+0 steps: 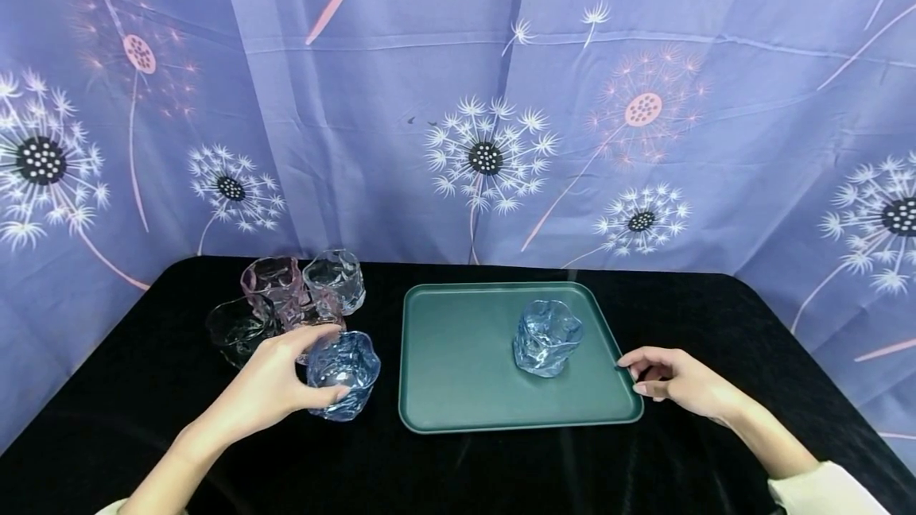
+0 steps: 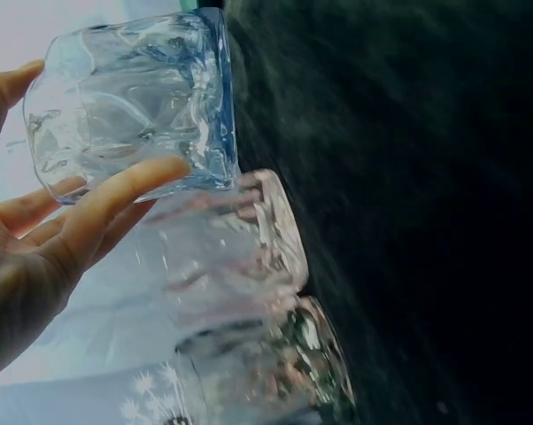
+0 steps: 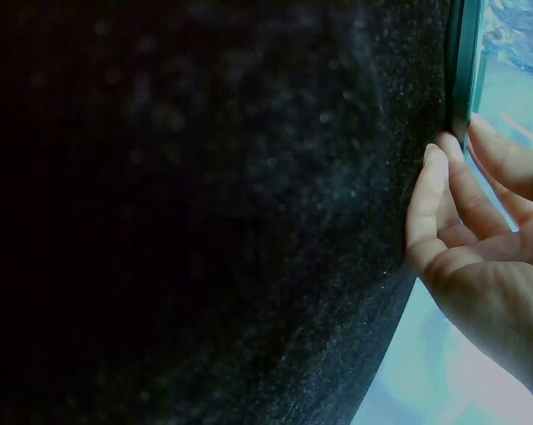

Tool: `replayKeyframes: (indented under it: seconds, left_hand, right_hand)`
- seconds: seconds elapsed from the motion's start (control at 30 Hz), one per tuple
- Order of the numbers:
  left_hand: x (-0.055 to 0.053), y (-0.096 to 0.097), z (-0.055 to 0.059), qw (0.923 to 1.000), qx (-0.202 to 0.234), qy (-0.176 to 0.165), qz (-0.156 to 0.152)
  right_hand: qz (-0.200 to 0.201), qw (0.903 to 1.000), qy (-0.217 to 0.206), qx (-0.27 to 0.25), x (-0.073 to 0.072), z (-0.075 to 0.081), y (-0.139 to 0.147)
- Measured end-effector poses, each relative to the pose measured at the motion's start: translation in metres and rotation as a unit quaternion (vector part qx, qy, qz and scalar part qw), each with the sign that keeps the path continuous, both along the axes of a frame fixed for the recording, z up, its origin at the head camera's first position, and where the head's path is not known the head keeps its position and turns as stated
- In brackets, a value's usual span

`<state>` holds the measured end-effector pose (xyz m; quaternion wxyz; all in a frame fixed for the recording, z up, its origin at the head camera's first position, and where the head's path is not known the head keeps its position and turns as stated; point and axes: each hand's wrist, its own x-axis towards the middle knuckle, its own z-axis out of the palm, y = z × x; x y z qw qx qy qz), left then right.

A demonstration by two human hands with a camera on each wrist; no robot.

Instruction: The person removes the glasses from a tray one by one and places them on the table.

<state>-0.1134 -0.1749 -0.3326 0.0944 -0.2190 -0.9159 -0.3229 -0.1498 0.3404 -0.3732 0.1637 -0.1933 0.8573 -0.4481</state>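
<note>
On the left, my left hand (image 1: pixel 275 376) holds a blue glass (image 1: pixel 345 388) of wavy, crumpled shape between thumb and fingers. The left wrist view shows the same blue glass (image 2: pixel 142 106) from the side, fingers along its wall. A second blue glass (image 1: pixel 547 340) stands on the right half of a green tray (image 1: pixel 458 372). At the tray's right edge is my right hand (image 1: pixel 683 380), its thumb and curled fingertips pinching the rim. The right wrist view catches this tray rim (image 3: pixel 466 62) between the thumb and fingers (image 3: pixel 466 186).
Behind the left hand, close together, stand a clear glass (image 1: pixel 336 280), pinkish glasses (image 1: pixel 272 280) and a dark-tinted glass (image 1: pixel 239 328). A black cloth (image 1: pixel 515 471) covers the table. A purple curtain (image 1: pixel 401 141) with dandelion prints hangs behind it.
</note>
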Motion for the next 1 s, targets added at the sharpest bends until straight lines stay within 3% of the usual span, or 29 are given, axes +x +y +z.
replayKeyframes:
  seconds: [0.33, 0.6, 1.0]
  left_hand:
    - [0.012, -0.029, -0.003, 0.9991, -0.016, 0.016, 0.036]
    - [0.017, -0.057, -0.01, 0.9957, -0.026, 0.055, 0.069]
    - [0.029, -0.096, -0.015, 0.9891, -0.024, 0.043, 0.139]
  right_hand:
    - [-0.002, 1.0, -0.006, 0.001, 0.0, 0.0, 0.0]
    - [-0.006, 0.9999, -0.006, 0.005, 0.0, 0.002, -0.001]
    - [-0.009, 0.9999, -0.011, 0.006, 0.0, 0.002, -0.001]
